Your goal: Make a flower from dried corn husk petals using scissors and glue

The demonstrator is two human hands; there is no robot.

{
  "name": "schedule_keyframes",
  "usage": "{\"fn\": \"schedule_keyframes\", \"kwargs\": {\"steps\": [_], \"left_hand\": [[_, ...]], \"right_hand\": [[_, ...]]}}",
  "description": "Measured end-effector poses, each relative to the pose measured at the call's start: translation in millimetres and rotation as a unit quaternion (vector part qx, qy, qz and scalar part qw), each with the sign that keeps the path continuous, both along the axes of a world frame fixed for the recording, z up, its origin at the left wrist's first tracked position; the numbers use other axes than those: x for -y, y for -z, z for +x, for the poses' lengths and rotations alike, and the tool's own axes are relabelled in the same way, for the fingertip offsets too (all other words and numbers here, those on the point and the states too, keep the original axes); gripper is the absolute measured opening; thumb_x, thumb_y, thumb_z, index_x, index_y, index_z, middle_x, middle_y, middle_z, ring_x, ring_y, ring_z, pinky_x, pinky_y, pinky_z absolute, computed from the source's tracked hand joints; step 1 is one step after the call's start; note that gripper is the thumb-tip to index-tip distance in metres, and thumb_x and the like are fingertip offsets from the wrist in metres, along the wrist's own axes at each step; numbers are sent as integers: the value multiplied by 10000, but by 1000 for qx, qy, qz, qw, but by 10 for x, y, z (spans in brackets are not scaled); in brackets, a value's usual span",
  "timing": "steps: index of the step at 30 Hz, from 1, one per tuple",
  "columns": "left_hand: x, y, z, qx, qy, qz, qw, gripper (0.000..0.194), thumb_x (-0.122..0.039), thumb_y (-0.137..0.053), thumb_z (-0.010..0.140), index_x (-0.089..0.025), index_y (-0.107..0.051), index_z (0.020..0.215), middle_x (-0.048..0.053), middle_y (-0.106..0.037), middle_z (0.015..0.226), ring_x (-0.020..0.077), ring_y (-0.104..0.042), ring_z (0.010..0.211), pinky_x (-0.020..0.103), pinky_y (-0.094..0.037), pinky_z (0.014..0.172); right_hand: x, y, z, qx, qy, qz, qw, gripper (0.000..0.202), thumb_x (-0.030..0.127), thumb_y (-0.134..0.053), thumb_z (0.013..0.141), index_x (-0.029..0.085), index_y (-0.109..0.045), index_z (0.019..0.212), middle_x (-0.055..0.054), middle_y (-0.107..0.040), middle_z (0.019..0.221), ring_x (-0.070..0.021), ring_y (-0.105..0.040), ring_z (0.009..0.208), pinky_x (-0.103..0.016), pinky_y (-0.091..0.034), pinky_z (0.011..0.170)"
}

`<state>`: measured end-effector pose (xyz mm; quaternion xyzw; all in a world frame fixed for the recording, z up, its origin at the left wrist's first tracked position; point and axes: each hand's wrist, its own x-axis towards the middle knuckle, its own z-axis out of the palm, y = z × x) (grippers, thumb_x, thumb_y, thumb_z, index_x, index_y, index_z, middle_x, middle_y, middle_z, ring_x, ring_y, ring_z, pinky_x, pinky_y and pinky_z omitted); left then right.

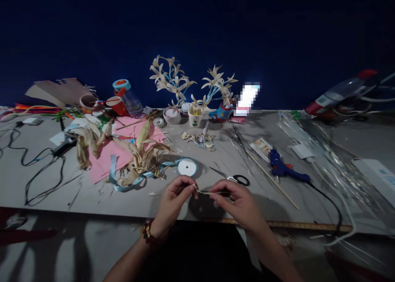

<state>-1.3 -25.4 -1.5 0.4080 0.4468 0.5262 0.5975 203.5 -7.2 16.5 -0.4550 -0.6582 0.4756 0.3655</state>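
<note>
Near the front edge of the table, my left hand (175, 197) is closed, pinching one end of a thin pale strip (204, 192) that looks like corn husk. My right hand (236, 199) pinches the strip's other end, so it spans the short gap between my fingertips. Just beyond my hands lie scissors (226, 175) with black handles and a spool of light blue ribbon (187, 166). Dried corn husks (143, 160) are heaped to the left on pink paper (106, 162). The fingertips partly hide the strip's ends.
Husk flowers on blue stems (171, 78) stand at the back by a paper cup (195, 118). On the right are a blue glue gun (286, 168) with its cord, a thin stick (274, 181) and wires in clear plastic (333, 158). Black cables (29, 183) lie left.
</note>
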Motion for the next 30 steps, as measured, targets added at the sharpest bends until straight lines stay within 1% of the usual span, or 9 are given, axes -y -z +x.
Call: {"fn": "schedule_keyframes", "kwargs": {"steps": [3, 9, 12, 16, 21, 23, 25, 28, 30], "left_hand": [[-7, 14, -4, 23, 12, -22, 999, 168, -318, -750, 867, -163, -685, 873, 6, -670, 801, 108, -620, 645, 246, -501, 673], [3, 30, -12, 69, 47, -34, 996, 184, -319, -754, 866, -157, -668, 876, -1, -640, 797, 88, -592, 631, 217, -481, 632], [0, 14, -12, 70, 61, -39, 995, 205, -331, -763, 859, -155, -658, 861, -8, -626, 748, 85, -580, 612, 207, -476, 613], [-3, -16, -4, 59, 61, -38, 996, 223, -343, -773, 850, -153, -657, 844, -11, -624, 699, 85, -577, 588, 200, -477, 592], [-14, 0, 23, 74, 54, -36, 995, 230, -342, -790, 834, -150, -663, 834, -14, -626, 685, 77, -577, 574, 188, -469, 578], [-15, 9, 30, 79, 47, -34, 995, 234, -340, -799, 826, -148, -667, 832, -13, -629, 698, 72, -579, 574, 185, -470, 577], [-11, 12, 30, 79, 45, -33, 995, 223, -333, -798, 828, -148, -676, 852, -10, -639, 720, 70, -588, 576, 185, -476, 582], [2, 4, 17, 78, 31, -28, 996, 192, -304, -792, 837, -157, -688, 903, -10, -648, 757, 64, -602, 582, 175, -481, 577], [8, -3, 8, 77, 18, -21, 997, 178, -287, -791, 838, -161, -687, 908, -14, -645, 769, 62, -608, 586, 172, -488, 575]], "right_hand": [[5, 36, -64, -54, 25, -18, 998, 64, 277, -720, 852, 214, -727, 849, -31, -736, 778, -169, -666, 644, -265, -535, 589], [3, 55, -174, -52, 71, 68, 994, 29, 246, -705, 875, 226, -726, 875, -31, -728, 819, -177, -677, 734, -273, -545, 683], [2, 73, -204, -77, 67, 62, 993, 20, 246, -712, 876, 229, -720, 867, -30, -714, 838, -177, -665, 756, -273, -539, 700], [11, 97, -244, -207, 92, -47, 973, 106, 265, -797, 805, 235, -709, 856, -6, -689, 825, -145, -627, 723, -236, -519, 679], [11, 62, -305, -389, 87, -228, 888, 311, 285, -893, 687, 252, -680, 911, 24, -656, 777, -125, -582, 656, -233, -508, 642], [17, 61, -318, -413, 72, -258, 870, 289, 312, -885, 701, 252, -674, 889, 30, -638, 759, -117, -565, 613, -240, -504, 616], [31, 73, -315, -375, 83, -205, 900, 212, 304, -856, 738, 241, -678, 833, 20, -644, 767, -124, -577, 625, -248, -502, 618], [59, 87, -284, -219, 104, -10, 970, 68, 216, -769, 821, 234, -705, 806, -14, -682, 811, -170, -639, 757, -282, -517, 704], [75, 88, -264, -125, 91, 92, 984, 76, 166, -704, 863, 236, -716, 838, -25, -697, 818, -186, -658, 807, -299, -521, 746]]}}
